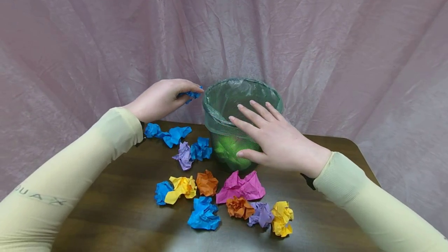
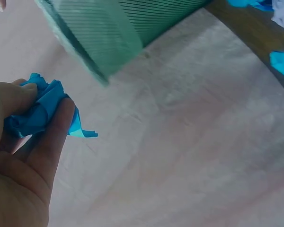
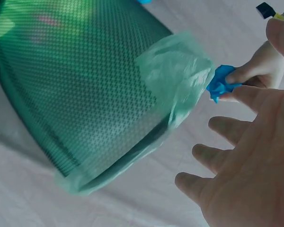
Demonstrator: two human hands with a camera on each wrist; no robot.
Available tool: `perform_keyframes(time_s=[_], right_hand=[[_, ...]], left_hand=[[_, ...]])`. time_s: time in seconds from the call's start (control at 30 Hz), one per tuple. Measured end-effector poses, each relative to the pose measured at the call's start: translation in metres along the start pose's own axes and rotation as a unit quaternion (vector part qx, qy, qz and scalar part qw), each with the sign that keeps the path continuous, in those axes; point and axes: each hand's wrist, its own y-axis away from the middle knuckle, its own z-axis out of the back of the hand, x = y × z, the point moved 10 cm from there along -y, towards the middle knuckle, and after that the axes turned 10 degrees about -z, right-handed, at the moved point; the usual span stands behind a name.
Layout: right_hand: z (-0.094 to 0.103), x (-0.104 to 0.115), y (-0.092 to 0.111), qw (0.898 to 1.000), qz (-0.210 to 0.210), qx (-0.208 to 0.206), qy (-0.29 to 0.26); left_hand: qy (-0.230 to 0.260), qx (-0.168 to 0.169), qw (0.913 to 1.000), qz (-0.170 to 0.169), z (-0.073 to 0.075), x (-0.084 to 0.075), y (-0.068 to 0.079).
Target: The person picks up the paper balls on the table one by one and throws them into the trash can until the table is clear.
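My left hand (image 1: 162, 98) pinches a crumpled blue paper ball (image 2: 42, 106) between thumb and fingers, just left of the bin's rim and above the table. The mesh bin (image 1: 241, 127) stands upright, lined with a translucent green bag (image 3: 180, 75) folded over its rim. Bright green and some pink show through its lower mesh. My right hand (image 1: 276, 135) is spread with straight fingers over the bin's near right side, holding nothing. In the right wrist view, its palm (image 3: 255, 165) and fingers appear beside the bin, with the left hand and blue paper beyond.
Several blue paper balls (image 1: 176, 136) and a lilac one (image 1: 183, 156) lie left of the bin on the wooden table (image 1: 115, 205). In front are yellow (image 1: 281, 219), orange (image 1: 206, 183), pink (image 1: 240, 186), purple (image 1: 260, 214) and more blue (image 1: 204, 214) crumpled papers. A curtain (image 1: 105, 30) hangs behind.
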Motion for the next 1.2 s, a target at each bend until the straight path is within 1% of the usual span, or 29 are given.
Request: perform_keyframes(time_s=[0.1,0.33,0.53,0.67,0.73,0.97,1.1,1.2], right_hand=[[0.002,-0.010,0.002,1.000,-0.013,0.002,-0.006],[0.004,-0.027,0.008,0.999,-0.038,0.010,-0.004],[0.006,-0.040,0.017,0.998,-0.053,0.014,-0.002],[0.007,-0.048,0.023,0.998,-0.060,0.014,-0.003],[0.008,-0.051,0.027,0.998,-0.061,0.012,-0.005],[0.009,-0.055,0.042,0.998,-0.065,-0.006,-0.009],[0.006,-0.055,0.050,0.998,-0.067,-0.010,-0.009],[0.005,-0.055,0.054,0.998,-0.067,-0.017,-0.007]], left_hand=[[0.002,0.002,0.9998,-0.018,-0.002,-0.009,-0.014],[0.003,0.029,0.9989,-0.037,-0.013,-0.027,-0.046],[0.008,0.065,0.9967,-0.049,-0.027,-0.038,-0.067],[0.011,0.091,0.9950,-0.040,-0.038,-0.043,-0.077],[0.015,0.097,0.9944,-0.039,-0.043,-0.047,-0.081],[0.011,0.124,0.9908,-0.054,-0.063,-0.062,-0.096],[0.007,0.134,0.9899,-0.047,-0.071,-0.064,-0.102],[0.010,0.138,0.9892,-0.048,-0.075,-0.065,-0.105]])
